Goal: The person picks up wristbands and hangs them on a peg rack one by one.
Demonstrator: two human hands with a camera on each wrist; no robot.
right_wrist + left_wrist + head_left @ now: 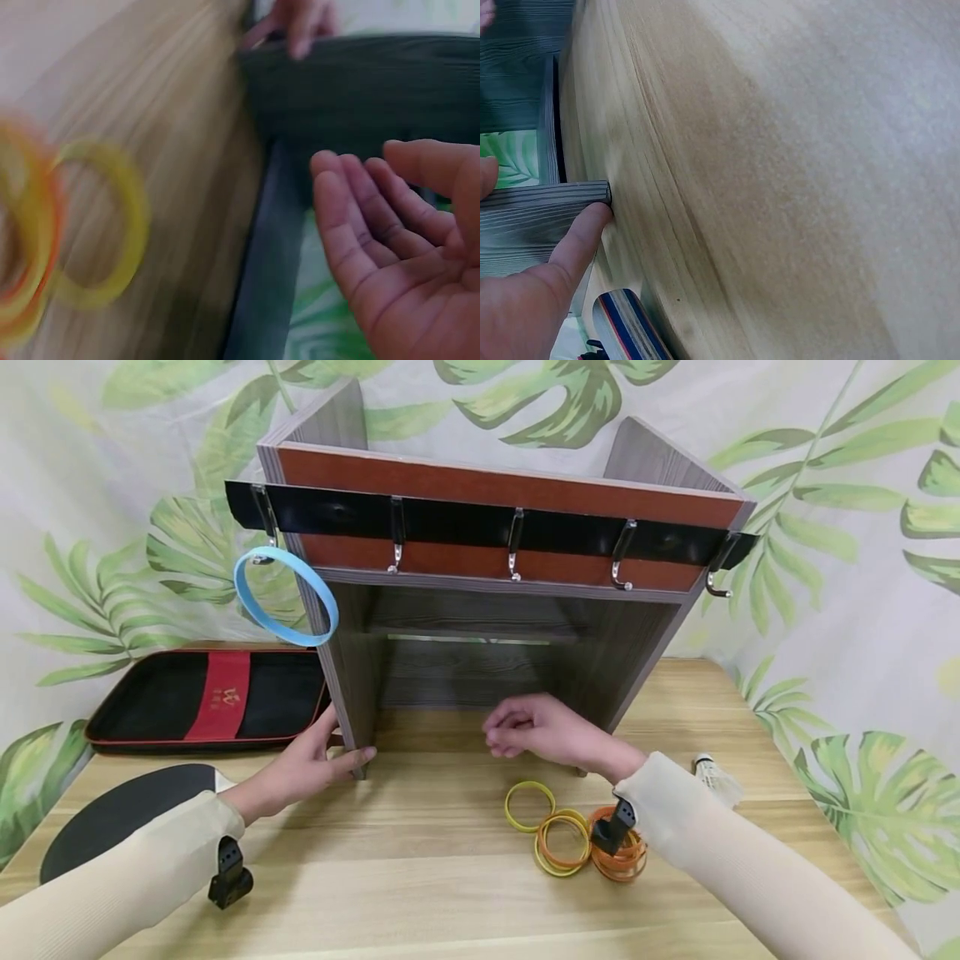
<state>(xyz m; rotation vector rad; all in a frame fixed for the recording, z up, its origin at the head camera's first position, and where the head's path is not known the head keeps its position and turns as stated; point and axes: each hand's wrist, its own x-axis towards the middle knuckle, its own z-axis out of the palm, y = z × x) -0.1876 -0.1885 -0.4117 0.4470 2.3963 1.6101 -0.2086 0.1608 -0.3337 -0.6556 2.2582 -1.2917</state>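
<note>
A grey wood-grain shelf unit stands on the table, with a black hook rail across its reddish-brown front board. My left hand grips the lower front edge of its left side panel, also seen in the left wrist view as a panel end between digits. A light blue wristband hangs from the leftmost hook. In front of the shelf's lower opening, my right hand has loosely bent fingers and holds nothing; its palm shows bare in the right wrist view. Below it lie yellow wristbands and orange wristbands.
At the back left lies a black case with a red band. Nearer, a black rounded paddle-like thing is partly under the left forearm. A shuttlecock lies right of the right sleeve. A leaf-print curtain hangs behind the table.
</note>
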